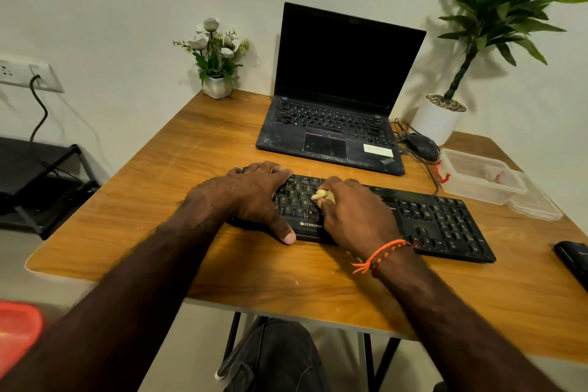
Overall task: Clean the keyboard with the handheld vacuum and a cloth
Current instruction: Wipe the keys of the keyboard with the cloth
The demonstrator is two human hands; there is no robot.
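A black keyboard (429, 216) lies across the wooden table (159, 226) in front of me. My left hand (257, 197) grips its left end, thumb on the front edge and fingers over the top. My right hand (353, 213) is curled round a small yellowish-beige object (323, 196), whose tip touches the keys left of the middle. I cannot tell what this object is. No handheld vacuum or cloth shows.
A dusty open laptop (331, 134) stands behind the keyboard, with a black mouse (420, 145) and cables to its right. Clear plastic containers (483, 180) sit at the right, a dark object (572, 259) at the right edge, and plant pots (218, 86) at the back.
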